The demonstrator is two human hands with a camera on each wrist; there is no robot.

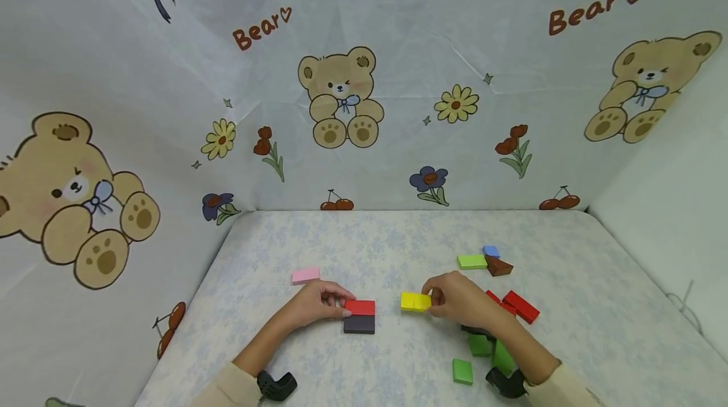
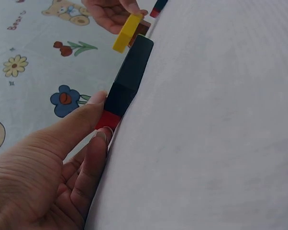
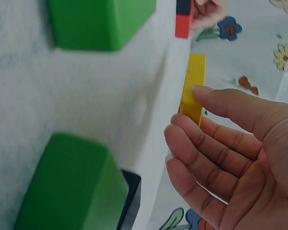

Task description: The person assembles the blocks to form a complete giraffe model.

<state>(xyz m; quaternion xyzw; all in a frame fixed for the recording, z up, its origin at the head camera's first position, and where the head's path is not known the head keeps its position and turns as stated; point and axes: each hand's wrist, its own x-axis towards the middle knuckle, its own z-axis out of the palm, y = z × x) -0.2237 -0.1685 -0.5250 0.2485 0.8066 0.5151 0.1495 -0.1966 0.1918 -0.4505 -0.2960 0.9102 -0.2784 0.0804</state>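
Observation:
With thumb and fingers, my left hand (image 1: 317, 301) pinches a red block (image 1: 361, 307) at its left end. A black block (image 1: 359, 325) lies along the red block's near side; both are also visible in the left wrist view, where the thumb (image 2: 86, 117) is at the red block's edge. To the right of this pair, my right hand (image 1: 459, 298) pinches a yellow block (image 1: 414, 301) by its right end. In the right wrist view the thumb presses one face of the yellow block (image 3: 193, 86), and the fingers are curled behind it.
A pink block (image 1: 305, 275) lies beyond the left hand. Back right are a light green block (image 1: 471, 261), a blue block (image 1: 491, 251) and a brown triangular block (image 1: 499, 267). Red blocks (image 1: 521, 306) and green blocks (image 1: 462, 371) lie around the right forearm, which partly hides a dark block.

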